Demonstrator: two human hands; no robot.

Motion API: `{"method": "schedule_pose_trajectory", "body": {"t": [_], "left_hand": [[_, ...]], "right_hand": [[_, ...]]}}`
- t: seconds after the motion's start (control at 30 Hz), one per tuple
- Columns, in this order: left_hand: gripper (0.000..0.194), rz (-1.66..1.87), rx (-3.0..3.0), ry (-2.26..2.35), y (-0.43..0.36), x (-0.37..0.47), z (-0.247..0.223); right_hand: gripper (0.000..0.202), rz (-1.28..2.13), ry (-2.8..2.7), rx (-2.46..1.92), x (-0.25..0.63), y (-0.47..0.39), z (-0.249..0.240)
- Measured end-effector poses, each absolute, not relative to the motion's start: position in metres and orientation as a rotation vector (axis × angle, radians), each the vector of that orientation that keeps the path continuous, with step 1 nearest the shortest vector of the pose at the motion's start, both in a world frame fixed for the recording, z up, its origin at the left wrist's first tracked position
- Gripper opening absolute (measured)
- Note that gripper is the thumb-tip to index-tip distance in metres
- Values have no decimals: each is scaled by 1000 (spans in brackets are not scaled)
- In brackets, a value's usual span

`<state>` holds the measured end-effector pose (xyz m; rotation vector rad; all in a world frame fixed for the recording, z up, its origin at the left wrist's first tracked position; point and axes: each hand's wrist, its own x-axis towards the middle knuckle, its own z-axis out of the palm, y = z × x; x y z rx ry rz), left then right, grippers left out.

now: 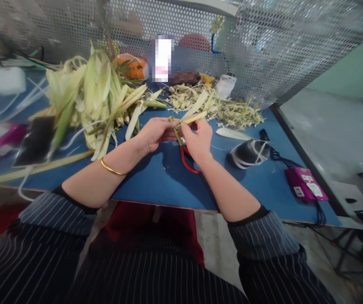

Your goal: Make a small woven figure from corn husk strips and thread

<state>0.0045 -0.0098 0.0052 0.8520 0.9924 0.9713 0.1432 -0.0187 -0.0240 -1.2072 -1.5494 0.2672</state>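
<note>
Over the blue table, my left hand (159,131) is closed, its fingers pinching one end of a small corn husk piece (178,131). Close against it on the right, my right hand (198,137) is closed on the same piece, with pale husk strips (197,120) sticking up past its fingers. Red-handled scissors (183,158) show beneath my right hand; their blades are mostly hidden. A large bunch of corn husks (95,93) lies to the left of my hands. Beyond them spreads a heap of husk scraps (238,113).
A dark spool (247,154) with white cord stands right of my hands. Farther right sits a purple power strip (306,184) with black cables. A phone-like black slab (35,139) lies on the left. Perforated metal mesh (257,55) closes off the table's back.
</note>
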Motion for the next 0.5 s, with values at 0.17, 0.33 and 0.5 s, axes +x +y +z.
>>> {"method": "schedule_pose_trajectory", "body": {"t": [0.17, 0.33, 0.5], "left_hand": [[12, 996, 964, 986, -12, 5, 3], [12, 1027, 1018, 1028, -12, 4, 3], [13, 1186, 901, 1130, -5, 0, 6]], "right_hand": [[5, 796, -1198, -1297, 146, -8, -29], [10, 956, -1186, -1230, 147, -7, -30], [10, 939, -1459, -1217, 148, -13, -23]]}}
